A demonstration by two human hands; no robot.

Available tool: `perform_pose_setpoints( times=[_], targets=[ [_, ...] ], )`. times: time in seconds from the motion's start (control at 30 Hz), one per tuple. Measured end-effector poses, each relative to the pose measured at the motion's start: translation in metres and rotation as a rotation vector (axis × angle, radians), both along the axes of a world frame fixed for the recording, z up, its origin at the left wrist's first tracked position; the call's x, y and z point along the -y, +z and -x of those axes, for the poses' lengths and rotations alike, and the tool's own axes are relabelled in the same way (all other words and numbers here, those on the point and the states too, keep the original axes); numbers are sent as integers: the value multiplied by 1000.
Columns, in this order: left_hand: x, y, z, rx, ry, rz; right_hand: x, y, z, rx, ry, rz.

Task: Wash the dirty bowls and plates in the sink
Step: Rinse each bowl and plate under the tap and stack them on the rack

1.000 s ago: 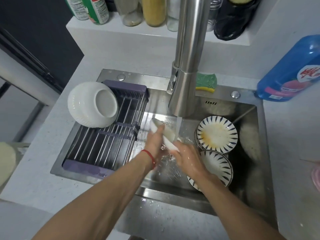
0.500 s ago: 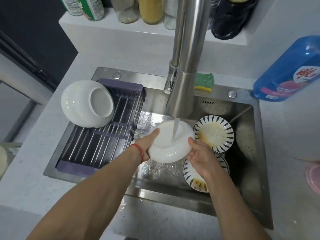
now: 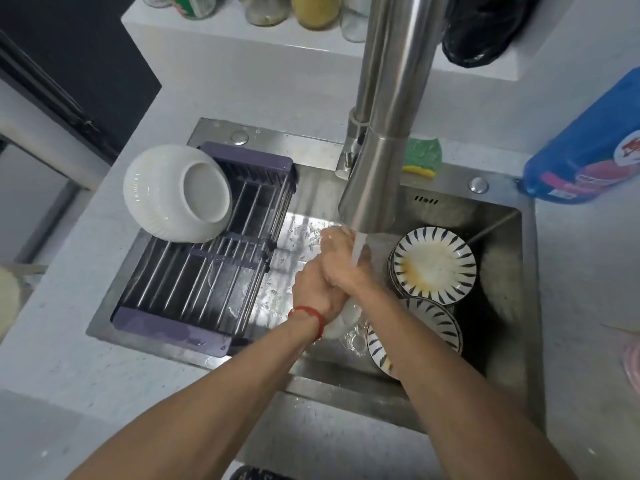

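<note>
Centrally, a steel sink [image 3: 512, 306] is seen, with a purple drying rack [image 3: 194, 292] laid across its left part and a rinsed white bowl [image 3: 173, 194] upturned on it. Two dirty striped plates [image 3: 434, 265] are stacked at the right. Under the running faucet [image 3: 377, 174], a white dish [image 3: 341, 322] is gripped by the left hand [image 3: 317, 294] and the right hand [image 3: 341, 261], pressed together.

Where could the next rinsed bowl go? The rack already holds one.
The drying rack has bare bars in front of the upturned white bowl, down to its near purple edge. The sink's right side is crowded with striped plates, and both hands fill the middle under the faucet.
</note>
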State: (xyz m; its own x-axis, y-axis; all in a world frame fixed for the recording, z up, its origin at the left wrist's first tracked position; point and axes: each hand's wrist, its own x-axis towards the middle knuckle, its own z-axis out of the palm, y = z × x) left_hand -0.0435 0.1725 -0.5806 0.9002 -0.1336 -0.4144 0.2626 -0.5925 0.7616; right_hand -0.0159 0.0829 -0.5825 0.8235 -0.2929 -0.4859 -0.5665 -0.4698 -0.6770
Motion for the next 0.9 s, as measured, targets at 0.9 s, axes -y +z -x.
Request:
perform_pose_setpoints(
  times=[0.9],
  targets=[
    [34,13,15,-601,416,729,16,30,74,222,19,151]
  ],
)
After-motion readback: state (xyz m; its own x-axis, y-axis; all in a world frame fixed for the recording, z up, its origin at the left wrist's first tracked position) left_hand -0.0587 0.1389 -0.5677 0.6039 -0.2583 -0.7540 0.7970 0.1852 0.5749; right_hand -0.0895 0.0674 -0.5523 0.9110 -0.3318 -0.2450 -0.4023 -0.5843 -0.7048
